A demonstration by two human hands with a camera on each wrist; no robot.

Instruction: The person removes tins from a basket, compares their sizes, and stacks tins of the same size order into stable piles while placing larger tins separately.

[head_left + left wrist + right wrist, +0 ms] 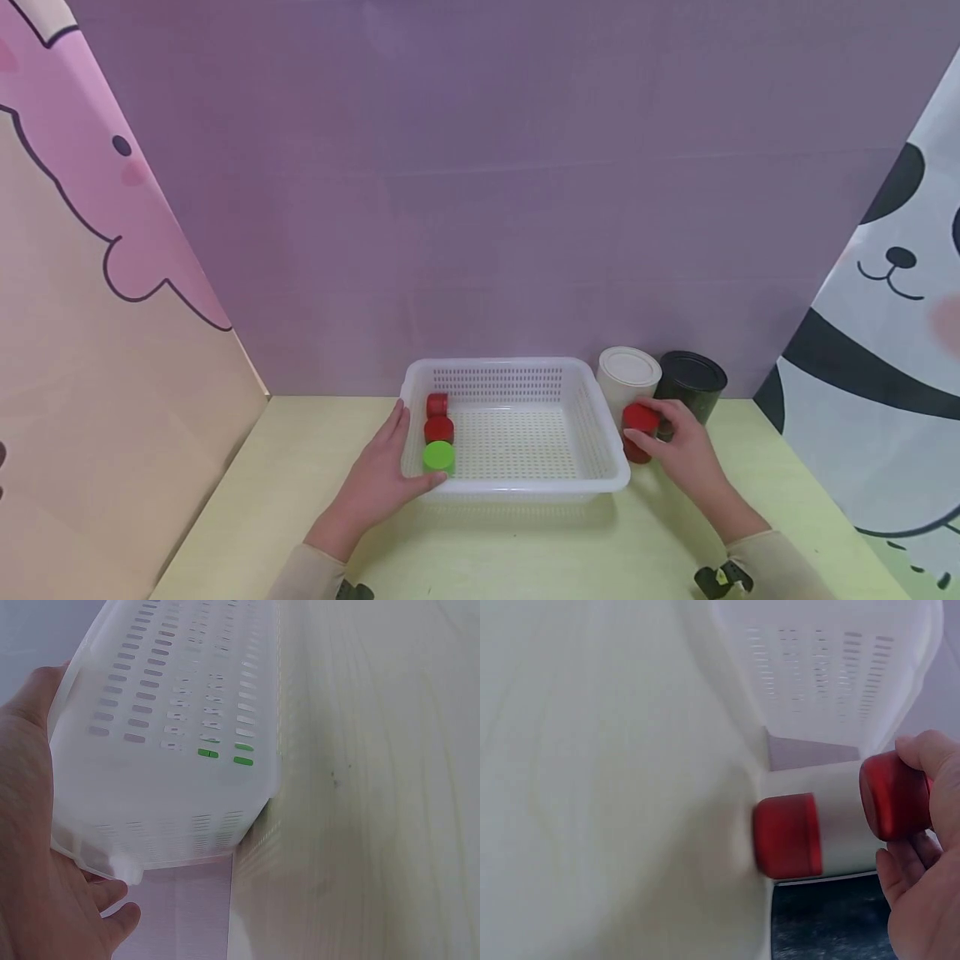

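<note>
I see red cylinder [895,799] right of white basket [525,485], above lower red cylinder [784,836]. My right hand [686,450] pinches it, thumb against fingers; left hand [378,479] grips basket's near left corner.

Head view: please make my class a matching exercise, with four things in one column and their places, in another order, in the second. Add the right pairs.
Things
1. green jar
2. white can
3. upper red jar outside the basket
4. black can

Places
A. just right of the white can
B. pinched in the right grip
C. in the basket's near left corner
D. between the basket and the black can

Pairs: 1-C, 2-D, 3-B, 4-A
</note>
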